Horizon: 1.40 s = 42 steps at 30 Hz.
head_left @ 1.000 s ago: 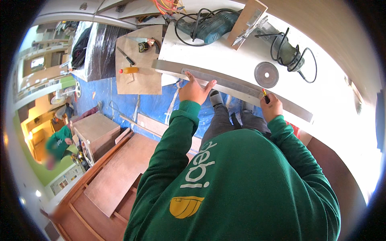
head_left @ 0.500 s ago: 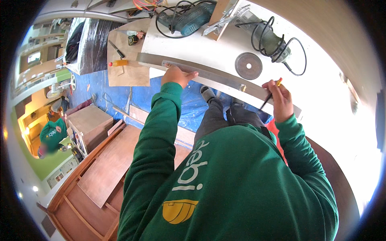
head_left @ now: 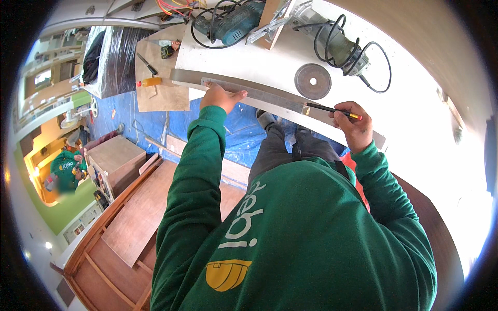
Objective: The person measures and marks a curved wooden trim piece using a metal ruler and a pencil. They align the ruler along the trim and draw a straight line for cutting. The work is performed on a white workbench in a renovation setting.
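A long grey-brown strip (head_left: 332,120) lies along the near edge of the white worktop. On top of it is a metal ruler (head_left: 270,96). My left hand (head_left: 220,98) is closed over the ruler and strip near their left part, thumb pointing right; its fingertips are partly hidden. My right hand (head_left: 354,125) grips a black pencil (head_left: 327,108) with a red and yellow end. The pencil lies nearly flat, its tip at the ruler's right end, by a small pale spot on the strip.
Beyond the strip sit a round disc (head_left: 313,81), a corded angle grinder (head_left: 337,46) and a teal power tool (head_left: 236,26). A board (head_left: 163,96) at left carries a tape measure (head_left: 167,51) and an orange bottle (head_left: 150,82). A co-worker (head_left: 67,166) is far left.
My right hand has swung the pencil from pointing down to pointing left, bringing its tip to the ruler's end. My left hand keeps its hold. The co-worker has shifted posture.
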Available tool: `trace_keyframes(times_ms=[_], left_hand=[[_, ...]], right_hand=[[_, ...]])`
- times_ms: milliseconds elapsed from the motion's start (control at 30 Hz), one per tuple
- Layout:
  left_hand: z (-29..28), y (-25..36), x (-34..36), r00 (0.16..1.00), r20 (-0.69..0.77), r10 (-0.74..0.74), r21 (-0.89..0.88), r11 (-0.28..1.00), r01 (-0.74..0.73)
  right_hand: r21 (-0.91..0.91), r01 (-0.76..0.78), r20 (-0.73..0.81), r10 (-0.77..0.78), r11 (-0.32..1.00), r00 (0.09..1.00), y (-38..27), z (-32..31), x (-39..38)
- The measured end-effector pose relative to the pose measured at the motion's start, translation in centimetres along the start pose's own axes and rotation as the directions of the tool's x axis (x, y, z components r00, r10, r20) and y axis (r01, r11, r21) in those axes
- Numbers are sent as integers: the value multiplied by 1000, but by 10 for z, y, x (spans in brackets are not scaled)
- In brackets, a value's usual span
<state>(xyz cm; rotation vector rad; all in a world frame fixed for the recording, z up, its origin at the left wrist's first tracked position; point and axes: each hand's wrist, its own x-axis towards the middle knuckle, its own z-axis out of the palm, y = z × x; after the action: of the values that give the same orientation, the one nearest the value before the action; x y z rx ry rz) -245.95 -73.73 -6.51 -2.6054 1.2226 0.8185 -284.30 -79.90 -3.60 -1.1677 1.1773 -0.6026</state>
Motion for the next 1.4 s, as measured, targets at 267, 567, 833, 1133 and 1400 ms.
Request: trace_keyframes(times_ms=[267,567,833,1133,1400], left_hand=[[-5,5,-3,999,47,-15,-2,1000,15],[2,0,-1,999,22,-38,-22,999,38],[2,0,1,999,22,-29,28,999,28],[4,-4,3,999,31,-14,7,1000,13],[2,0,-3,998,30,-59,5,998,58]], right_hand=[[-79,-15,34,18,997,999,12,-2,6],[-19,-44,16,44,999,999,15,1,6],[11,-63,33,62,998,998,13,1,7],[-32,-49,72,51,998,996,10,11,12],[-181,151,177,-118,972,977,6,63,37]])
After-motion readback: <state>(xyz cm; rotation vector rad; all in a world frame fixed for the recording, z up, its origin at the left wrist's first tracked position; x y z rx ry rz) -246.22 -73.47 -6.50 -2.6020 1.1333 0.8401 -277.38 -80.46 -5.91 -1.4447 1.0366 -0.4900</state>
